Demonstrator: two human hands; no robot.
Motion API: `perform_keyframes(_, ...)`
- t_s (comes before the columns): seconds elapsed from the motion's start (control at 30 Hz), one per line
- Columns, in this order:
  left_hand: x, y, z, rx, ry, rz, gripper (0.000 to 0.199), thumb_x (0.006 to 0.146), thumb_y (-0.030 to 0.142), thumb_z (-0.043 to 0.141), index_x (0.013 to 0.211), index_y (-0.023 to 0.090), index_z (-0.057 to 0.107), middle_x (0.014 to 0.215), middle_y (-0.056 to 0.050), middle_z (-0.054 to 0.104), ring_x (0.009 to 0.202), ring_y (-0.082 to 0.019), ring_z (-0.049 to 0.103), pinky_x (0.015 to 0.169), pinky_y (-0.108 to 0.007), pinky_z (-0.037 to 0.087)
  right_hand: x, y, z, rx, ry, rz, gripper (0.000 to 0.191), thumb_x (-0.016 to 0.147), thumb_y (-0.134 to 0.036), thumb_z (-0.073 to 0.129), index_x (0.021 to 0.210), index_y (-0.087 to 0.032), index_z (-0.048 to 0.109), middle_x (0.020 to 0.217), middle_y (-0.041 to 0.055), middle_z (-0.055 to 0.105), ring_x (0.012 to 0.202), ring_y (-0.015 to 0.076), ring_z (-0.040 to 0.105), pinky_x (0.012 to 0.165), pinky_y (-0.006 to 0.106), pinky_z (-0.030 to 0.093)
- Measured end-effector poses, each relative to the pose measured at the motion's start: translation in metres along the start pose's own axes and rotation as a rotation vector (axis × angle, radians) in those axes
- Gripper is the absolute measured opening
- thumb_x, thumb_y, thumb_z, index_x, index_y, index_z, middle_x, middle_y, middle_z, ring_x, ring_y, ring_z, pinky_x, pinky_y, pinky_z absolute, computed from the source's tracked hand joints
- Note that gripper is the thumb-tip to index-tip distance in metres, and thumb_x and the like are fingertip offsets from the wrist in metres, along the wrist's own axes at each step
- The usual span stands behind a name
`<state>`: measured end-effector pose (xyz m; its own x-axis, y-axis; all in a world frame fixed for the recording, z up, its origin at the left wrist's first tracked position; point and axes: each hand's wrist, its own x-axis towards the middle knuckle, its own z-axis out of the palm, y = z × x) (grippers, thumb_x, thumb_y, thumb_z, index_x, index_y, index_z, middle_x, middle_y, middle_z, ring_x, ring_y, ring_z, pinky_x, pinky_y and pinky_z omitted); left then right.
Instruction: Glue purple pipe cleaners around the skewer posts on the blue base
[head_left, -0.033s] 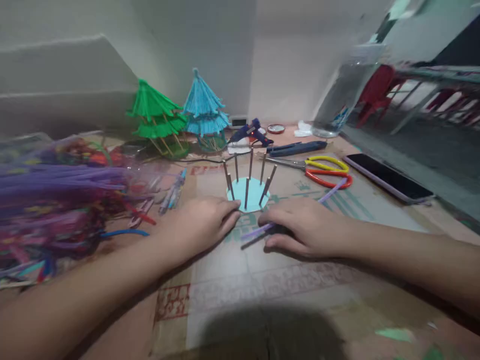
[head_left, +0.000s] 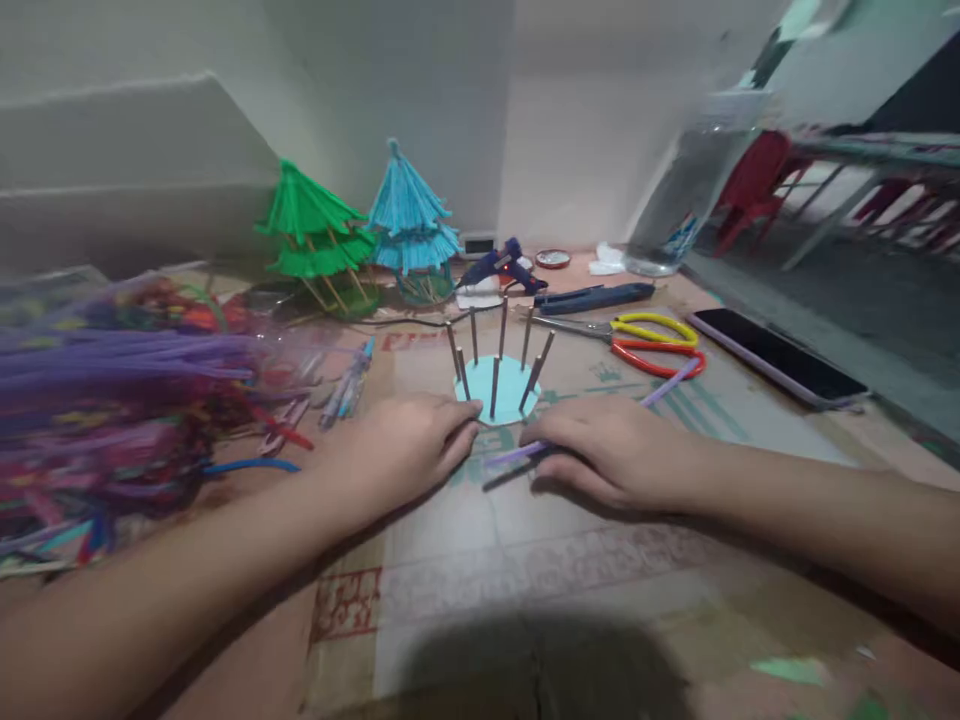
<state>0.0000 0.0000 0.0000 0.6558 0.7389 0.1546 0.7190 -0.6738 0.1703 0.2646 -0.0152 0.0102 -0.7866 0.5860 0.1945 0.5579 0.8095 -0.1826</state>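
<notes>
A light-blue round base (head_left: 510, 378) lies on the cardboard, with several thin brown sticks (head_left: 495, 388) standing up around its edge. My left hand (head_left: 409, 440) rests at the near left, its fingertips closed at the rim of the base. At the near right, my right hand (head_left: 607, 455) is closed round a purple pipe cleaner (head_left: 514, 456). One end of that pipe cleaner points left out of my fingers, above its shadow; the palm hides its middle. A purple length (head_left: 669, 382) also shows behind my right hand, by the scissors.
Scissors (head_left: 652, 340) with yellow and red handles, a dark utility knife (head_left: 596, 297), a glue gun (head_left: 499, 265) and a phone (head_left: 776, 355) lie beyond. Green (head_left: 311, 220) and blue (head_left: 412, 215) tiered umbrella shapes stand behind. Bundled pipe cleaners (head_left: 120, 365) fill the left.
My right thumb and the pipe cleaner's left end have shifted up very slightly. My left hand stays at the base's rim.
</notes>
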Motion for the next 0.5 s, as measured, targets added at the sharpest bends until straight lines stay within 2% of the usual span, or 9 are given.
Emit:
perform_keyframes(0.1,0.003,-0.004,0.001,0.005,0.003,-0.004,0.038,0.097,0.025,0.044,0.125,0.021,0.069,0.119,-0.009,0.076,0.104,-0.028,0.072,0.091,-0.045,0.057,0.002,0.010,0.004,-0.139,0.067,0.055,0.038,0.106,-0.030,0.036,0.091,-0.015,0.067,0.080,0.0079,0.071,0.070,0.0196,0.063,0.064,0.031,0.035)
perform_keyframes(0.2,0.006,-0.004,-0.001,-0.053,0.040,-0.010,0.038,0.095,0.023,0.044,0.121,0.020,0.071,0.115,-0.008,0.076,0.101,-0.026,0.073,0.089,-0.042,0.056,0.003,0.013,0.006,-0.248,0.085,0.082,0.034,0.104,-0.029,0.041,0.085,-0.015,0.065,0.074,0.0068,0.069,0.065,0.0184,0.060,0.062,0.031,0.032)
perform_keyframes(0.4,0.005,0.004,-0.004,-0.115,0.031,0.015,0.029,0.098,0.043,0.055,0.109,0.022,0.073,0.101,-0.006,0.075,0.091,-0.023,0.070,0.079,-0.034,0.053,0.003,0.014,0.004,-0.321,0.076,0.063,0.033,0.103,-0.028,0.043,0.084,-0.015,0.066,0.074,0.0075,0.069,0.065,0.0182,0.061,0.062,0.032,0.031)
perform_keyframes(0.5,0.004,0.008,-0.005,-0.122,0.007,0.020,0.022,0.099,0.037,0.057,0.104,0.022,0.073,0.100,-0.004,0.073,0.091,-0.020,0.068,0.079,-0.031,0.050,0.000,0.016,0.004,-0.276,0.109,0.039,0.034,0.103,-0.029,0.043,0.083,-0.015,0.066,0.072,0.0070,0.068,0.063,0.0177,0.060,0.061,0.031,0.033)
